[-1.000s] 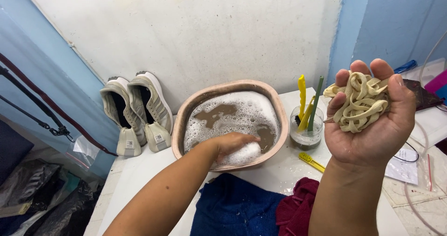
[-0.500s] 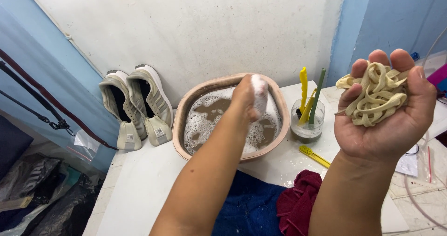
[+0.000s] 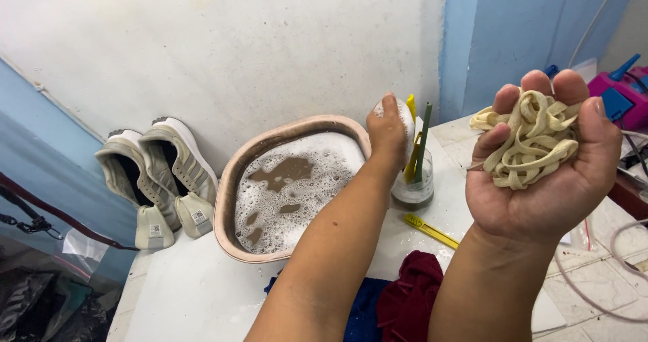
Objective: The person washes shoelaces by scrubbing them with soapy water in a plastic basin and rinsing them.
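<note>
Since a moment ago the left hand (image 3: 390, 129) has lifted out of the soapy basin and now hangs above its right rim, just in front of a glass jar, while the right hand (image 3: 540, 173) has stayed raised, palm up, on the right. The left hand's fingers are closed around a lump of white foam (image 3: 407, 118); whether anything solid lies inside the foam cannot be told. The right hand's fingers are curled up and loosely cupped around a tangled bundle of flat beige shoelaces (image 3: 530, 139), which rests in the palm, held in the air above the right side of the worktop (image 3: 182, 295). The pinkish-brown oval basin (image 3: 233, 187) sits toward the back of the white worktop against the wall, filled with brownish water and patches of suds. Just beside its right rim stands the small clear glass jar (image 3: 413, 192) holding yellow and green brushes (image 3: 422, 139). Another yellow brush (image 3: 430, 230) lies flat on the worktop near the jar. At the back left corner, a pair of beige and white sneakers (image 3: 162, 180) leans heel-down against the wall. At the front edge, partly hidden by the forearms, lie a dark blue cloth (image 3: 361, 315) and a dark red cloth (image 3: 412, 295), touching each other.
</note>
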